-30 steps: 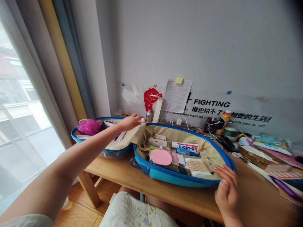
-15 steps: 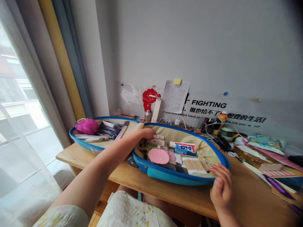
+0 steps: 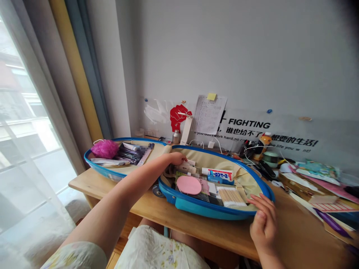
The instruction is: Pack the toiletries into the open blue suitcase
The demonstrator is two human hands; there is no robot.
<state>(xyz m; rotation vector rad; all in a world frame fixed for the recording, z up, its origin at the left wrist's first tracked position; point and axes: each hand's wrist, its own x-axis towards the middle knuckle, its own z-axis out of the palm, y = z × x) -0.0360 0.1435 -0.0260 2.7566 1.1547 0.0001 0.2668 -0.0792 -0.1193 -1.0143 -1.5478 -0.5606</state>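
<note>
An open blue suitcase with beige lining lies across the desk, its near half [image 3: 213, 211] in front of me. My left hand [image 3: 178, 158] reaches over that half's left end, fingers curled down by small pale tubes [image 3: 188, 169]; whether it grips one is hidden. My right hand [image 3: 263, 218] rests on the right rim, fingers stretched out and holding nothing. Between the hands lie a pink oval soap box [image 3: 189, 185], a toothpaste box [image 3: 221, 174], a blue tube [image 3: 220, 180] and a pack of cotton swabs [image 3: 231, 196].
The suitcase's left half [image 3: 105, 172] holds a purple bath puff [image 3: 104, 149] and flat packets. Bottles, cables and papers crowd the wooden desk [image 3: 297, 231] at the right. A curtained window [image 3: 30, 123] stands left, and a wall with a paper sheet [image 3: 209, 115] is behind.
The view has shifted slightly. My left hand has lifted a little from the pale tubes, its fingers still curled; my right hand stays on the rim.
</note>
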